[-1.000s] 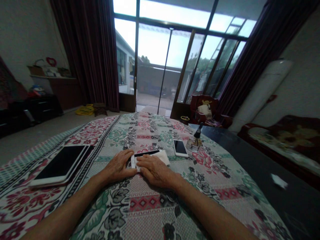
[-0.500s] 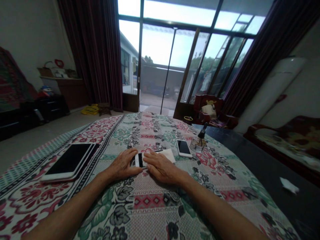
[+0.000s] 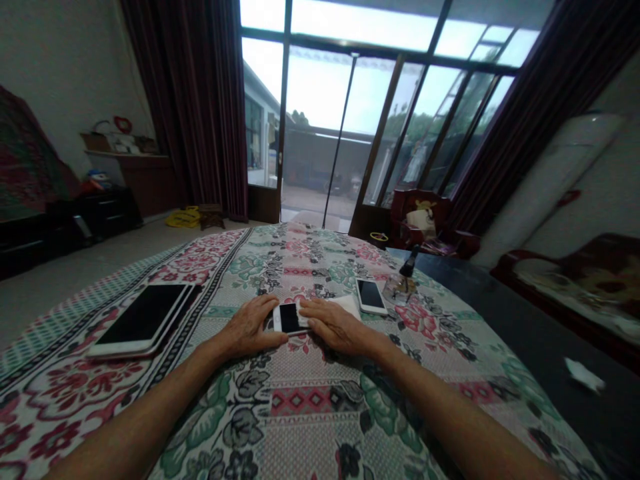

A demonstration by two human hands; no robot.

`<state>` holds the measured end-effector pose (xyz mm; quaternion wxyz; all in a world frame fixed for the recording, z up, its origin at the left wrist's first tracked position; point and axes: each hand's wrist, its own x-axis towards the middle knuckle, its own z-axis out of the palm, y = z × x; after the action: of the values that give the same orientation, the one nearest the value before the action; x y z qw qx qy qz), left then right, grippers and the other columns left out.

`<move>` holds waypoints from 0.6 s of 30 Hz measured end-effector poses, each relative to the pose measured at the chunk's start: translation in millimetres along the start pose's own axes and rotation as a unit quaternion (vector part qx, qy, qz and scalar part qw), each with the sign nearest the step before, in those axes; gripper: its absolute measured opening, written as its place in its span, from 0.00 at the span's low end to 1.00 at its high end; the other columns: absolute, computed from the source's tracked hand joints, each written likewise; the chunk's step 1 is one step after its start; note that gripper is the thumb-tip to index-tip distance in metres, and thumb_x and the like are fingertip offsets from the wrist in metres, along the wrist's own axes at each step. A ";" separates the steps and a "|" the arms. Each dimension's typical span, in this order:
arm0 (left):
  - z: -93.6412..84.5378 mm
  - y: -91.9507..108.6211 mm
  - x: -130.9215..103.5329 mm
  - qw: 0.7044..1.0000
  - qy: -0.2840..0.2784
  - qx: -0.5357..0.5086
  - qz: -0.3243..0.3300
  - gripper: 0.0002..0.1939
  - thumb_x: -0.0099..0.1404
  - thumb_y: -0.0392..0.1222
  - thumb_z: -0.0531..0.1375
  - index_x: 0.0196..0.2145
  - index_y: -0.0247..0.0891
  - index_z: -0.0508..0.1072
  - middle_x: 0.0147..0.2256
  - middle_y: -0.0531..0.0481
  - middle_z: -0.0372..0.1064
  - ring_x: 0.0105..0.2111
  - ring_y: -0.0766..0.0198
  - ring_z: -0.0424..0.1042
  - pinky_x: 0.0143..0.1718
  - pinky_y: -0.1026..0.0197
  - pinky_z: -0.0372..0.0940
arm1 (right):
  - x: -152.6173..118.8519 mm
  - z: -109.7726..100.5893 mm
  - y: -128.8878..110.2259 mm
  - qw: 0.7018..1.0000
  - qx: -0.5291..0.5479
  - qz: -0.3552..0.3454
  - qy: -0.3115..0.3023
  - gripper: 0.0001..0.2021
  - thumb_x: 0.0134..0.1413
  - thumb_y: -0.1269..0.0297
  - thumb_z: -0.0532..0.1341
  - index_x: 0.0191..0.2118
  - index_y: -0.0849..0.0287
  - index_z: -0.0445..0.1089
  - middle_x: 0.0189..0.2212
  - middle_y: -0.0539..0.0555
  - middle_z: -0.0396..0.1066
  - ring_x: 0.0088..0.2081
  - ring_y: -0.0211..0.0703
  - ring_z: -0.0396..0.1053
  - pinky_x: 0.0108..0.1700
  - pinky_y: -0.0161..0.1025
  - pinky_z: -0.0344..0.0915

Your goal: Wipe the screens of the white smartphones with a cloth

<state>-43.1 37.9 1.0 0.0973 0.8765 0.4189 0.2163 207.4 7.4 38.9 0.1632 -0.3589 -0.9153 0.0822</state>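
A white smartphone (image 3: pixel 289 319) with a dark screen lies flat on the patterned tablecloth in front of me. My left hand (image 3: pixel 253 325) grips its left end, thumb along the near edge and fingers at the far side. Over the phone's right part rests my right hand (image 3: pixel 333 323), pressing a white cloth or tissue (image 3: pixel 349 305) against the screen. Part of that cloth sticks out beyond the hand; the phone's right end is hidden beneath. Just right of it lies another white smartphone (image 3: pixel 371 296), touched by neither hand.
White tablets (image 3: pixel 143 320) with dark screens lie overlapping on the left. A clear glass container (image 3: pixel 400 288) with a black-handled item stands right of the second phone. A crumpled white tissue (image 3: pixel 584 375) lies on the dark surface at right. The floral tablecloth (image 3: pixel 300 370) covers the table.
My right hand has slid to the right along the phone with the cloth, baring more of the dark screen. The left hand keeps its grip. The view has shifted slightly.
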 end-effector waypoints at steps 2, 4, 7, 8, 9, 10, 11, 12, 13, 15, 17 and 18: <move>0.8 -1.9 -0.2 1.000 -0.001 0.000 0.004 0.31 0.56 0.55 0.62 0.54 0.38 0.66 0.59 0.37 0.62 0.60 0.46 0.60 0.60 0.44 0.56 | 8.9 3.9 7.3 1.000 -0.008 0.012 0.004 0.18 0.67 0.66 0.46 0.56 0.59 0.65 0.58 0.57 0.65 0.59 0.45 0.61 0.61 0.50 0.56; 2.1 -3.9 -0.4 1.000 0.003 0.001 0.003 0.32 0.56 0.55 0.63 0.54 0.38 0.66 0.59 0.37 0.62 0.60 0.46 0.60 0.61 0.44 0.56 | 14.6 6.6 11.3 1.000 -0.016 0.021 0.002 0.18 0.68 0.66 0.46 0.56 0.60 0.65 0.58 0.58 0.65 0.58 0.45 0.61 0.60 0.51 0.57; 3.1 -4.8 -0.4 1.000 0.011 -0.003 0.000 0.32 0.55 0.55 0.63 0.54 0.38 0.66 0.59 0.38 0.62 0.60 0.46 0.60 0.60 0.44 0.56 | 12.5 6.5 9.3 0.999 -0.026 0.025 0.006 0.18 0.68 0.65 0.46 0.56 0.60 0.65 0.59 0.58 0.64 0.60 0.46 0.59 0.61 0.52 0.56; 2.9 -4.3 -0.4 1.000 0.013 -0.006 0.001 0.31 0.55 0.55 0.63 0.54 0.38 0.66 0.59 0.38 0.62 0.59 0.46 0.61 0.60 0.44 0.57 | 8.6 5.4 6.4 0.999 -0.027 0.022 0.008 0.18 0.67 0.65 0.47 0.57 0.59 0.64 0.60 0.59 0.62 0.61 0.47 0.57 0.61 0.52 0.56; 2.6 -3.7 -0.3 1.000 0.016 -0.010 0.003 0.31 0.55 0.55 0.63 0.53 0.39 0.67 0.58 0.39 0.63 0.59 0.46 0.62 0.60 0.44 0.57 | 3.3 3.8 2.6 0.999 -0.026 0.018 0.006 0.18 0.67 0.65 0.47 0.58 0.59 0.63 0.61 0.59 0.61 0.62 0.47 0.56 0.62 0.52 0.55; 2.3 -2.9 -0.2 1.000 0.019 -0.013 0.006 0.31 0.55 0.55 0.63 0.53 0.39 0.67 0.58 0.39 0.63 0.58 0.46 0.62 0.59 0.44 0.58 | -2.9 1.9 -1.9 1.000 -0.024 0.013 0.001 0.19 0.67 0.65 0.47 0.59 0.59 0.62 0.62 0.59 0.60 0.63 0.47 0.55 0.62 0.53 0.54; 2.0 -2.3 -0.2 1.000 0.021 -0.014 0.009 0.30 0.55 0.55 0.63 0.53 0.40 0.67 0.58 0.40 0.64 0.58 0.46 0.63 0.59 0.44 0.58 | -9.6 -0.2 -6.7 1.000 -0.020 0.011 -0.007 0.19 0.67 0.65 0.47 0.60 0.59 0.61 0.62 0.59 0.59 0.63 0.47 0.54 0.63 0.53 0.53; 1.9 -1.9 -0.3 1.000 0.022 -0.014 0.011 0.30 0.55 0.55 0.63 0.53 0.40 0.67 0.58 0.39 0.64 0.57 0.46 0.63 0.59 0.44 0.58 | -16.5 -2.2 -11.4 1.000 -0.018 0.014 -0.013 0.20 0.67 0.64 0.47 0.61 0.59 0.60 0.63 0.59 0.58 0.64 0.47 0.54 0.63 0.53 0.52; 2.1 -1.8 -0.3 1.000 0.022 -0.014 0.012 0.30 0.55 0.55 0.63 0.52 0.39 0.67 0.58 0.39 0.64 0.57 0.46 0.63 0.59 0.44 0.58 | -23.2 -4.0 -15.7 1.000 -0.017 0.019 -0.019 0.20 0.67 0.64 0.47 0.62 0.59 0.60 0.63 0.60 0.57 0.64 0.48 0.53 0.64 0.53 0.51; 3.5 -2.9 -0.5 1.000 0.023 -0.011 0.009 0.31 0.55 0.55 0.63 0.53 0.37 0.67 0.58 0.38 0.63 0.58 0.45 0.62 0.59 0.43 0.58 | -34.1 -6.2 -21.5 0.999 -0.012 0.029 -0.026 0.21 0.67 0.63 0.48 0.63 0.59 0.58 0.65 0.59 0.55 0.65 0.49 0.50 0.64 0.53 0.50; 5.9 -5.2 -0.6 1.000 0.029 -0.009 0.005 0.32 0.55 0.55 0.63 0.54 0.38 0.67 0.59 0.38 0.62 0.58 0.44 0.62 0.59 0.43 0.58 | -40.2 -6.5 -22.1 0.999 -0.007 0.031 -0.029 0.22 0.67 0.63 0.49 0.64 0.58 0.58 0.65 0.58 0.54 0.66 0.48 0.49 0.65 0.53 0.50; 7.2 -6.4 -0.6 0.999 0.032 -0.008 0.005 0.33 0.54 0.56 0.63 0.54 0.39 0.67 0.59 0.39 0.62 0.58 0.44 0.62 0.59 0.43 0.58 | -41.1 -6.1 -20.4 0.999 -0.004 0.029 -0.027 0.22 0.67 0.63 0.49 0.64 0.57 0.58 0.65 0.57 0.54 0.66 0.48 0.50 0.65 0.53 0.50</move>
<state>-44.5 41.5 -7.8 0.0901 0.8704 0.4155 0.2482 225.0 -35.4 40.2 0.1344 -0.3840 -0.9088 0.0926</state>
